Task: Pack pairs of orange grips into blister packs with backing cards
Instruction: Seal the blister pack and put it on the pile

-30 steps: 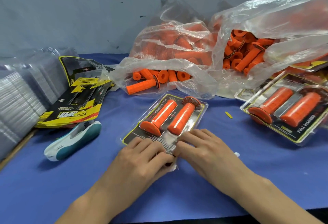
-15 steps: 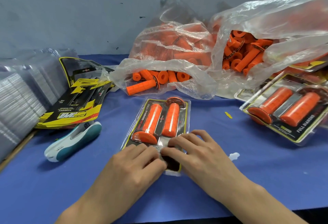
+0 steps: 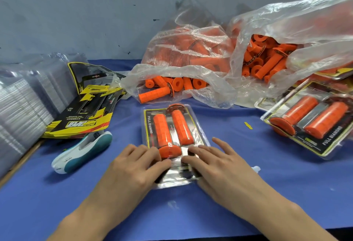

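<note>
Rotated since a second ago, the blister pack [image 3: 169,126] now points to 12 o'clock, with two orange grips [image 3: 162,131] inside. Left hand [image 3: 133,168] and right hand [image 3: 217,164] press its 6 o'clock end with flat, straight fingers.

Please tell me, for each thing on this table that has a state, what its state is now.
blister pack, filled with two grips, lying flat
left hand, fingers straight, pressing its near end
right hand, fingers straight, pressing its near end
finished pack, filled, set aside at right
plastic bags, open, loose grips inside
backing cards, piled, unused
stapler, lying untouched
</note>
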Available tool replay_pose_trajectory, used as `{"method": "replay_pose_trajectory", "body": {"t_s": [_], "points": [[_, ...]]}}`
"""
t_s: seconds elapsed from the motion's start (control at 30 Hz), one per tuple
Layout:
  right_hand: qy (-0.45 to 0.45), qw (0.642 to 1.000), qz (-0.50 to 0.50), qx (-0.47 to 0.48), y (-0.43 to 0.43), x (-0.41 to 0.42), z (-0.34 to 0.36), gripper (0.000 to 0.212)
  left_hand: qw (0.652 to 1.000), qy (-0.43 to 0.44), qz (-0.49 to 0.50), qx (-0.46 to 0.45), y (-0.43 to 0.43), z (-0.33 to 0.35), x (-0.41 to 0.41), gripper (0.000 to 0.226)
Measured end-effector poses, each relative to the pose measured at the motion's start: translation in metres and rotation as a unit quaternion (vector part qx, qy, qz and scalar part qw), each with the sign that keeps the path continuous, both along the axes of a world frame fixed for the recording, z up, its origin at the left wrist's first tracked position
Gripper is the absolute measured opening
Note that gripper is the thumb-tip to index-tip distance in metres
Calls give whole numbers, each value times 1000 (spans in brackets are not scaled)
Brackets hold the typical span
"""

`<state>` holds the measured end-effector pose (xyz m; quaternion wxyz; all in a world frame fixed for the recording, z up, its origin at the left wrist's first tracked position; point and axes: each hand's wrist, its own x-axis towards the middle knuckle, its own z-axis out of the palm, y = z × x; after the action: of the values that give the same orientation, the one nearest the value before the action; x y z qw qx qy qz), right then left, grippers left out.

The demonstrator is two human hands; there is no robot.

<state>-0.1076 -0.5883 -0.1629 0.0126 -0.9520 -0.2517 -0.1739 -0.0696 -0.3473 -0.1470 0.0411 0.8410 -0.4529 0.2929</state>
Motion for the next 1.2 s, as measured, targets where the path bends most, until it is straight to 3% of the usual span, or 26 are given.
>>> {"method": "replay_pose_trajectory", "body": {"t_s": [0.2, 0.4, 0.53, 0.67, 0.77, 0.87, 1.03, 1.2], "points": [[-56, 998, -8, -11, 1, 2, -3, 47, 999, -5, -45, -13, -15, -7, -5, 17], [-2, 998, 61, -19, -19, 11, 3, 54, 994, 83, -56, -36, -2, -4, 3, 14], [-12, 998, 58, -7, -22, 13, 3, 55, 994, 89, -55, -44, -5, -3, 1, 12], [-71, 993, 69, 60, -5, 4, 5, 17, 995, 62, -59, -51, -20, -2, -2, 6], [-109, 989, 81, 53, -3, 1, 4, 9, 993, 66, -60, -74, -29, -2, -2, 18], [-80, 992, 84, 55, -11, 3, 4, 19, 992, 80, -61, -72, -28, -5, 3, 21], [-44, 994, 70, 74, -29, 7, 10, 17, 992, 102, -32, -72, -17, -3, 18, 13], [-74, 997, 9, 34, -25, 2, 5, 27, 998, 45, -15, -47, -25, -3, 13, 11]]}}
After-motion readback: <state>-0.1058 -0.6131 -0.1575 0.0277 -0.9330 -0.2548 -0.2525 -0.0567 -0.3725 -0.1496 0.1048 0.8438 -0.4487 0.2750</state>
